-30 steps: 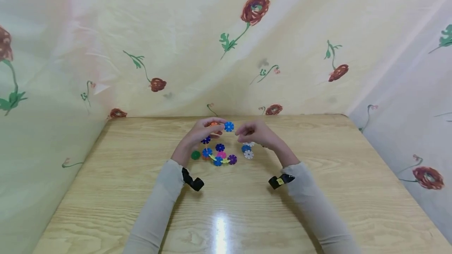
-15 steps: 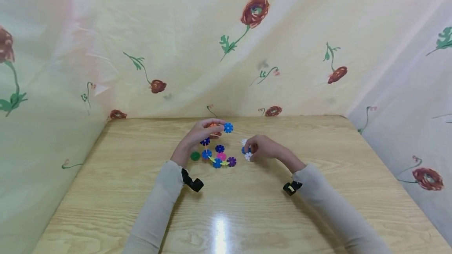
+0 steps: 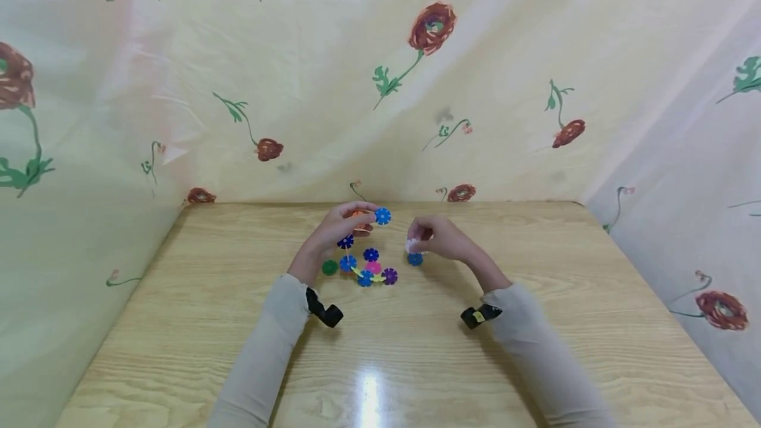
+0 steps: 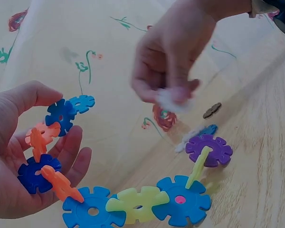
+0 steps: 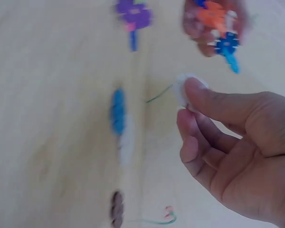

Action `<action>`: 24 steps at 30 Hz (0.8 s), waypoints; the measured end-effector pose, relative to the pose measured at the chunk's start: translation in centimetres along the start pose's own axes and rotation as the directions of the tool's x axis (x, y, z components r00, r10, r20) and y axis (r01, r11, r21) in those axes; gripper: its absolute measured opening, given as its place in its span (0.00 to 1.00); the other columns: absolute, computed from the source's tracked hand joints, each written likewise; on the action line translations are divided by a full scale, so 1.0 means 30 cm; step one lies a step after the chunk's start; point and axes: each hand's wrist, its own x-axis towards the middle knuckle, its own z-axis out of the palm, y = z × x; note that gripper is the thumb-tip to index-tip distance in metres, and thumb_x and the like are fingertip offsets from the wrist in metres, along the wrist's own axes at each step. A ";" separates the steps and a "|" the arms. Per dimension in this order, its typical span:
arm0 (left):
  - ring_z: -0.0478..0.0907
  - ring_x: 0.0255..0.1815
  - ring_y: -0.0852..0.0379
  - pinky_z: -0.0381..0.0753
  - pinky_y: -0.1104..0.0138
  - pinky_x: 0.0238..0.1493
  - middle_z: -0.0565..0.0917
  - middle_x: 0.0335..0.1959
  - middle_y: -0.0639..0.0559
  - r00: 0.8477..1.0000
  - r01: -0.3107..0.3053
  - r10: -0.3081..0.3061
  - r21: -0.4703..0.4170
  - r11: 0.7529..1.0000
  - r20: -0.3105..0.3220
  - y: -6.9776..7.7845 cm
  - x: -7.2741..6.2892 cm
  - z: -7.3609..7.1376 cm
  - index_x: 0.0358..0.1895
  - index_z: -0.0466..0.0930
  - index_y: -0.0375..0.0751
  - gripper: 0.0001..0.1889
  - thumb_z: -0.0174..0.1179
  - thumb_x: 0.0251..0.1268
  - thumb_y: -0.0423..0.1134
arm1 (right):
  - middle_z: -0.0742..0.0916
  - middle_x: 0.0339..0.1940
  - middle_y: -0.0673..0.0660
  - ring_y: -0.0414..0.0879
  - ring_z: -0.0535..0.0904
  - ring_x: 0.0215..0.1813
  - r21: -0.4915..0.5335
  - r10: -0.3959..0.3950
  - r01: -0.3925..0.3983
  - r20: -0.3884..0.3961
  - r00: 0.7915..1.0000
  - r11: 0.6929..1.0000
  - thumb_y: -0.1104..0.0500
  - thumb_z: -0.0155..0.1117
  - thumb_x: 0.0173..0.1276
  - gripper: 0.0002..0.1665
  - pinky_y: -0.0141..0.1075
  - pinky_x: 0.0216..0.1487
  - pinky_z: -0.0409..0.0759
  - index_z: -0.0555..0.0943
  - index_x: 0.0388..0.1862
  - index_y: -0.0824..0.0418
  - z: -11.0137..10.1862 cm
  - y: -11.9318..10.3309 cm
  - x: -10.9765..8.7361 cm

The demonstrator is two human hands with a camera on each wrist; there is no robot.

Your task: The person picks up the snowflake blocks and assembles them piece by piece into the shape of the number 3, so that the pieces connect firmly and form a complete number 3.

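My left hand (image 3: 333, 228) holds up one end of a chain of slotted plastic flower discs, thumb and fingers around an orange disc (image 4: 47, 132) and a blue disc (image 4: 56, 116). A light blue disc (image 4: 82, 103) sticks out at its tip. From the hand the chain runs through dark blue, orange, blue and yellow discs to a purple disc (image 4: 223, 153). To the right, my right hand (image 3: 444, 240) pinches a white disc (image 5: 179, 93) between thumb and fingers, above the table and apart from the chain.
Beneath my right hand lie a loose blue disc (image 3: 415, 259) and a white disc (image 5: 127, 142); a brown disc (image 4: 212, 110) is farther off. Green (image 3: 329, 267), dark blue (image 3: 371, 254) and pink (image 3: 373, 268) discs lie by the chain. A flowered cloth (image 3: 333, 84) stands behind the wooden table (image 3: 238, 322).
My right hand went down to the loose white discs, took one and lifted it back up a little. The left hand stays almost still with the chain.
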 end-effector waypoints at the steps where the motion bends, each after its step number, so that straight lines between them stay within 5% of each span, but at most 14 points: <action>1: 0.73 0.64 0.28 0.75 0.44 0.70 0.82 0.55 0.35 1.000 0.001 -0.001 -0.001 1.000 -0.002 0.001 -0.001 0.000 0.60 0.81 0.41 0.16 0.60 0.75 0.42 | 0.85 0.34 0.57 0.46 0.78 0.38 0.010 0.005 -0.005 -0.039 0.999 1.000 0.65 0.71 0.68 0.04 0.32 0.40 0.78 0.83 0.39 0.63 -0.002 -0.009 0.005; 5: 0.74 0.63 0.28 0.76 0.45 0.69 0.85 0.44 0.50 1.000 0.006 -0.006 0.000 1.000 -0.017 0.004 -0.004 0.001 0.60 0.81 0.42 0.16 0.61 0.75 0.43 | 0.86 0.39 0.58 0.48 0.80 0.42 0.072 0.017 -0.004 -0.179 0.984 0.997 0.61 0.68 0.71 0.05 0.36 0.46 0.80 0.84 0.42 0.62 -0.003 -0.039 0.029; 11: 0.73 0.63 0.28 0.75 0.43 0.69 0.84 0.40 0.54 0.999 0.012 -0.013 -0.016 1.000 -0.031 0.007 -0.004 0.000 0.59 0.81 0.41 0.15 0.60 0.75 0.42 | 0.88 0.43 0.60 0.51 0.84 0.47 0.140 0.007 0.035 -0.289 0.957 0.989 0.60 0.68 0.72 0.07 0.40 0.48 0.85 0.85 0.45 0.63 0.015 -0.072 0.060; 19: 0.73 0.63 0.27 0.73 0.41 0.70 0.85 0.39 0.54 1.000 0.011 -0.011 -0.022 1.000 -0.026 0.002 -0.003 0.003 0.59 0.82 0.40 0.16 0.61 0.75 0.42 | 0.89 0.43 0.65 0.56 0.85 0.46 0.185 0.024 0.043 -0.345 0.938 0.982 0.64 0.68 0.71 0.07 0.46 0.48 0.88 0.86 0.43 0.67 0.026 -0.081 0.065; 24: 0.73 0.62 0.27 0.74 0.42 0.70 0.85 0.39 0.53 1.000 0.011 -0.011 -0.020 1.000 -0.027 -0.001 -0.001 0.002 0.59 0.82 0.40 0.16 0.61 0.75 0.42 | 0.88 0.46 0.69 0.60 0.85 0.49 0.200 0.032 0.039 -0.340 0.940 0.979 0.66 0.67 0.71 0.08 0.38 0.47 0.87 0.86 0.44 0.71 0.028 -0.083 0.067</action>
